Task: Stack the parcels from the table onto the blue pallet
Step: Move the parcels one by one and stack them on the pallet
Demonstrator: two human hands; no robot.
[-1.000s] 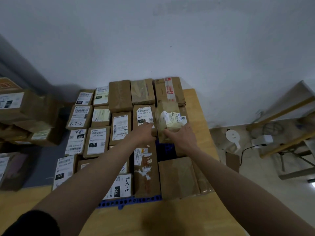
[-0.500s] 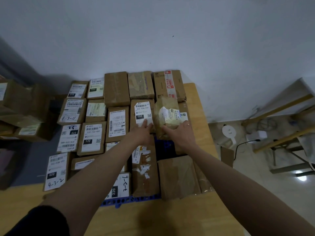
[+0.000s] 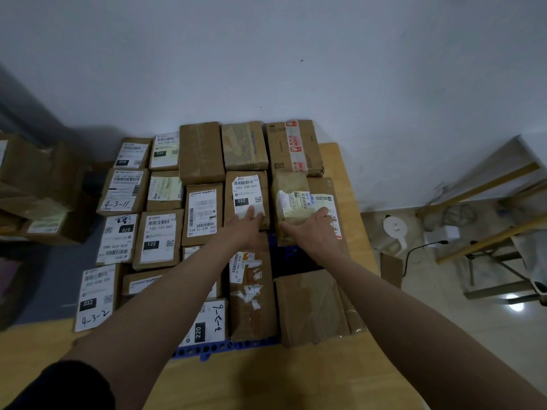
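Observation:
Several brown cardboard parcels with white labels lie packed flat on the blue pallet [image 3: 225,349], whose perforated front edge shows below them. A small tape-wrapped parcel [image 3: 291,199] stands in the right column, just beyond a bare blue gap [image 3: 291,255]. My right hand [image 3: 315,229] lies against the near side of this parcel, fingers straight. My left hand [image 3: 247,224] rests flat on the "032" labelled parcel [image 3: 247,192] beside it, fingers extended.
The pallet sits on a wooden table [image 3: 266,377] against a white wall. More cardboard boxes [image 3: 35,184] are piled at the left. On the tiled floor at the right stand a white kettle [image 3: 395,229], a cable and a wooden frame [image 3: 485,232].
The small wrapped parcel has been set down lower into the right column, and both hands have flattened out against the parcels. The view has tilted slightly downward.

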